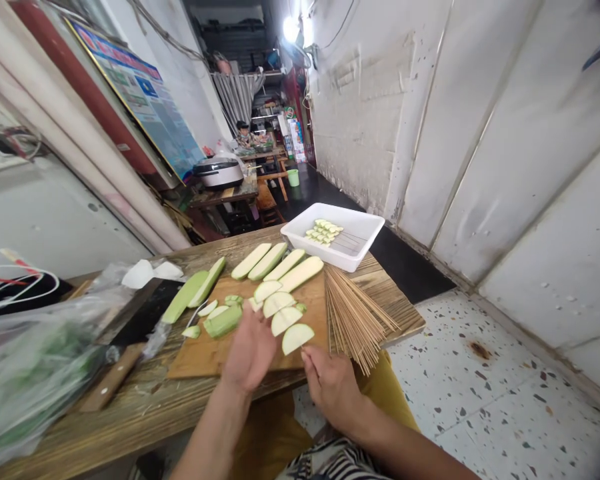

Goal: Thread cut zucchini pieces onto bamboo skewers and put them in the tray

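Observation:
My right hand (333, 387) is closed on the near end of a thin bamboo skewer. Half-round zucchini slices (298, 338) with pale flesh and green rims line up on the skewer above the wooden cutting board (195, 360). Beside them, my left hand (251, 343) has its palm turned toward the row and its fingers loosely apart, close to the board's cut pieces; the fingertips are partly blurred. Left of that hand lies a sliced zucchini chunk (223, 321). Several long zucchini halves (300, 273) rest along the board's far edge.
A bundle of bamboo skewers (355, 320) lies right of the board. Behind it stands a white plastic tub (357, 257) holding skewered slices. At left are a knife's wooden handle (115, 377) and a plastic bag of greens (40, 380). A person (244, 135) sits farther back.

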Tool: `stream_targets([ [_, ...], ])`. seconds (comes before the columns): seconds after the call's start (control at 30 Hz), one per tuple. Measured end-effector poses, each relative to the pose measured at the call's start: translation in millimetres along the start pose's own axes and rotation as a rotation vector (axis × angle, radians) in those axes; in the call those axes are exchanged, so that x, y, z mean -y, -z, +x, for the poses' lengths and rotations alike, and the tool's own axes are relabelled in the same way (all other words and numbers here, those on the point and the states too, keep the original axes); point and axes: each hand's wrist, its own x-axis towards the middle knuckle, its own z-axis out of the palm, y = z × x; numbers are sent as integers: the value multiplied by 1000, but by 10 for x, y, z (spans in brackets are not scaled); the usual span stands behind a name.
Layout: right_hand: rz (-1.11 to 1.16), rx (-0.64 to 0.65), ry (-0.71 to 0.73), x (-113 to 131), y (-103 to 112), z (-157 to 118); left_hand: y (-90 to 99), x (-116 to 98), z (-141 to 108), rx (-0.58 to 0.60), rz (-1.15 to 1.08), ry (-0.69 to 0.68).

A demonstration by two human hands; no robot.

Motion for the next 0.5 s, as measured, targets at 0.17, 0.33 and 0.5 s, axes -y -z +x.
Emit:
stream_targets([
  [0.17, 22, -66, -18, -20, -89, 71, -93, 257, -117, -39, 128, 64],
  [0.33, 45, -81, -3, -11, -117, 35, -111, 325, -79, -84, 71, 63],
  [0.5, 39, -90, 15, -21, -85, 38, -133, 353, -93, -55, 44, 44],
])
